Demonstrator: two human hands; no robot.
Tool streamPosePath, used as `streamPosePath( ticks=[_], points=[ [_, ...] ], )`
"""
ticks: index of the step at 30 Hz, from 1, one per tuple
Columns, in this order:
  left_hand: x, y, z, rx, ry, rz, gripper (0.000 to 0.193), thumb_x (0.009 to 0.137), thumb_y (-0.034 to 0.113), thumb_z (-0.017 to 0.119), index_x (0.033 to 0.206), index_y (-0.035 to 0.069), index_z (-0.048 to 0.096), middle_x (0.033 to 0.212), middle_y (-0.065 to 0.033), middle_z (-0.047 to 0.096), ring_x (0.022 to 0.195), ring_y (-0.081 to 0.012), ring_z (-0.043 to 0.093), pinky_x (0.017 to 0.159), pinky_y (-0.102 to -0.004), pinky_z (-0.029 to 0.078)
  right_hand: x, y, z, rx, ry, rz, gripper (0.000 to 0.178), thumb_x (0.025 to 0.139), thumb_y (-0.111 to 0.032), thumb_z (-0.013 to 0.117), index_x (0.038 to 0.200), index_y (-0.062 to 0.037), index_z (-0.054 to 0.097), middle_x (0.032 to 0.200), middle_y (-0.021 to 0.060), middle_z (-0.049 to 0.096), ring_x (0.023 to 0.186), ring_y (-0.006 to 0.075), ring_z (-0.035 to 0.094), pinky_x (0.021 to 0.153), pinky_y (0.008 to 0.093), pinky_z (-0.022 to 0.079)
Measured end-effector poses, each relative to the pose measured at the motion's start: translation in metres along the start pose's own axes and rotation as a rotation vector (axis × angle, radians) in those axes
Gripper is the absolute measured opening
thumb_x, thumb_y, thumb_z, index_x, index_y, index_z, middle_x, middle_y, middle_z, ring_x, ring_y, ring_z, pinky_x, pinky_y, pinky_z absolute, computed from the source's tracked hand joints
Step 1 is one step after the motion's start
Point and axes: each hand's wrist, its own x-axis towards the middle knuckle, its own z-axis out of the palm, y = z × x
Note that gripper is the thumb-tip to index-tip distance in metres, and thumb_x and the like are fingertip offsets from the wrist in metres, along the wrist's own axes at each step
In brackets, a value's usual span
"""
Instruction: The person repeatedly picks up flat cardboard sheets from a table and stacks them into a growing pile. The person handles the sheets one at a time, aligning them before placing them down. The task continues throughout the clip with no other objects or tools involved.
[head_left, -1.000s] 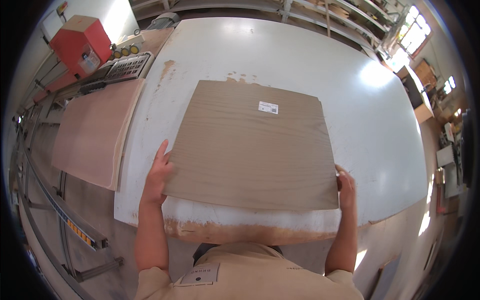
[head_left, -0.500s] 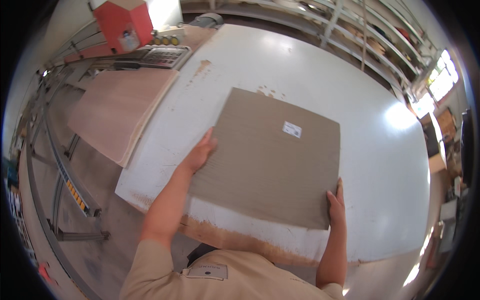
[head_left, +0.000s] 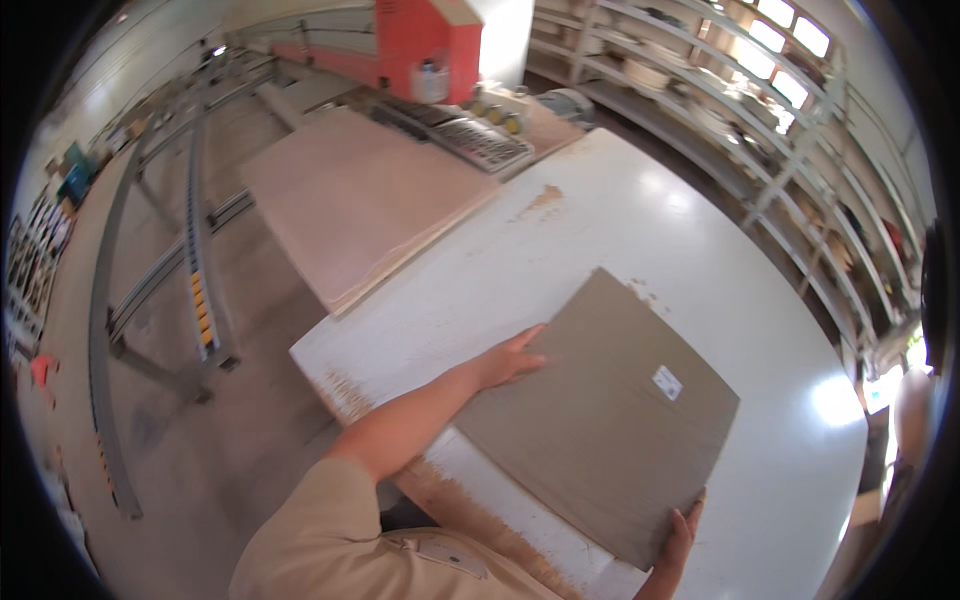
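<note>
A flat grey-brown square board [head_left: 590, 420] lies on the white tabletop [head_left: 640, 215], with a small white label [head_left: 667, 383] stuck on its upper face. My left hand [head_left: 512, 360] holds its left edge, the thumb over the top face and the other fingers along the side. At the near right corner, my right hand [head_left: 682, 532] grips the opposite edge, fingers pointing away from me. The undersides of both hands' grips are hidden by the board.
Beyond the table's left edge lies a pinkish panel [head_left: 365, 195] beside a red machine housing [head_left: 425, 50]. Metal rails [head_left: 195, 230] run over the floor on the left. Shelving [head_left: 700, 125] lines the back right. The table's near edge [head_left: 455, 500] is chipped.
My view has turned to the left, so the board and table appear farther right and lower. Both hands stay on the board's opposite edges.
</note>
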Motion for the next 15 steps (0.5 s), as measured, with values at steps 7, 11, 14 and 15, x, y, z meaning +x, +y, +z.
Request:
streamPosePath(
  ticks=[7, 11, 14, 15],
  points=[
    [0.007, -0.005, -0.002, 0.112, 0.044, 0.064, 0.07, 0.094, 0.018, 0.053, 0.153, 0.005, 0.02, 0.155, -0.0164, 0.03, 0.142, -0.0251, 0.029, 0.115, -0.0332, 0.024, -0.007, 0.0, 0.004, -0.315, 0.1, -0.053, 0.075, 0.087, -0.007, 0.053, 0.152, -0.0007, 0.017, 0.154, 0.019, 0.027, 0.141, 0.0293, 0.028, 0.115, 0.0354, 0.024],
    [0.008, -0.008, -0.005, 0.157, 0.056, 0.018, 0.069, 0.093, 0.015, 0.052, 0.154, 0.006, 0.02, 0.157, -0.0137, 0.025, 0.146, -0.0225, 0.021, 0.116, -0.0315, 0.019, -0.005, 0.006, -0.001, -0.608, 0.12, -0.114, 0.072, 0.091, -0.013, 0.054, 0.151, 0.0014, 0.018, 0.154, 0.023, 0.027, 0.143, 0.0322, 0.027, 0.116, 0.0361, 0.024],
    [0.009, -0.013, -0.005, 0.259, 0.091, 0.146, 0.066, 0.093, 0.016, 0.054, 0.151, 0.004, 0.026, 0.155, -0.015, 0.031, 0.142, -0.0249, 0.029, 0.115, -0.032, 0.023, -0.002, 0.009, -0.003, -0.594, 0.121, -0.113, 0.071, 0.092, -0.015, 0.054, 0.151, 0.0017, 0.018, 0.154, 0.0237, 0.027, 0.143, 0.0331, 0.026, 0.116, 0.036, 0.024],
    [0.008, -0.015, -0.004, 0.242, 0.103, 0.158, 0.064, 0.092, 0.016, 0.056, 0.149, 0.003, 0.029, 0.152, -0.0156, 0.034, 0.14, -0.0255, 0.033, 0.114, -0.0324, 0.025, -0.002, 0.01, -0.004, -0.593, 0.108, -0.126, 0.071, 0.092, -0.015, 0.053, 0.151, 0.0019, 0.018, 0.154, 0.0237, 0.027, 0.143, 0.0328, 0.027, 0.116, 0.0359, 0.024]
  ],
)
